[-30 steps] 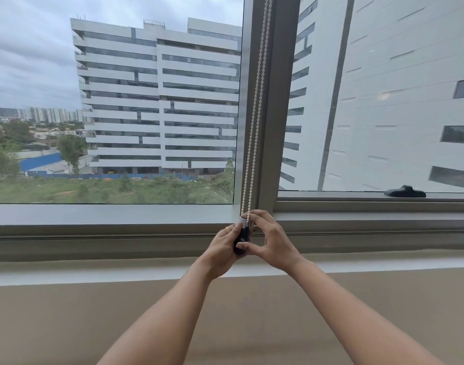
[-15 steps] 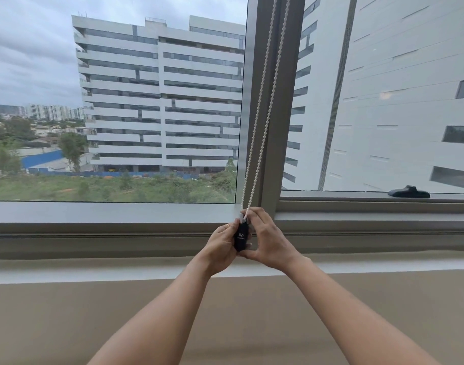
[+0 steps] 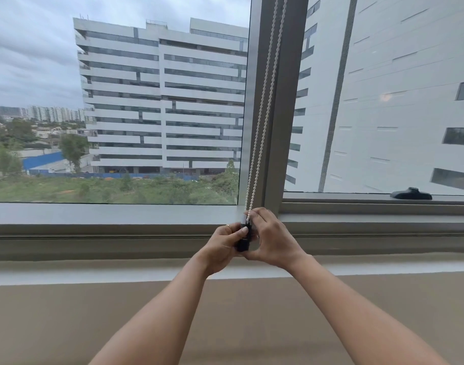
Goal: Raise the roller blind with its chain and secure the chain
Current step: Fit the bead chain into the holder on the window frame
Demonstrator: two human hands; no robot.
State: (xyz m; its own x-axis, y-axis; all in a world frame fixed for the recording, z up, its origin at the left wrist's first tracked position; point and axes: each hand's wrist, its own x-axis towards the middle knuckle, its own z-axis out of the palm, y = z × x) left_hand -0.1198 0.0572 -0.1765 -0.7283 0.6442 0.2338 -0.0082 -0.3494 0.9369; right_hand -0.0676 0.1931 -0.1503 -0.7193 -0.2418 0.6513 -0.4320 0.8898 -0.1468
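A white beaded chain [image 3: 264,111] hangs in two strands down the grey window mullion [image 3: 283,106] from beyond the top of the view. Its lower end runs into a small black chain holder [image 3: 244,241] at the window's lower frame. My left hand [image 3: 223,248] grips the holder from the left, thumb across its front. My right hand [image 3: 271,241] cups it from the right, fingers curled over the top where the chain enters. The roller blind itself is out of view.
Glass panes lie on both sides of the mullion. A black window handle [image 3: 411,194] sits on the right pane's lower frame. A pale sill ledge [image 3: 94,272] runs below the frame, with a beige wall [image 3: 67,325] under it.
Both hands have stayed on the holder at the frame. The two chain strands spread apart half a second ago and now hang closer together again. The camera tilted slightly.
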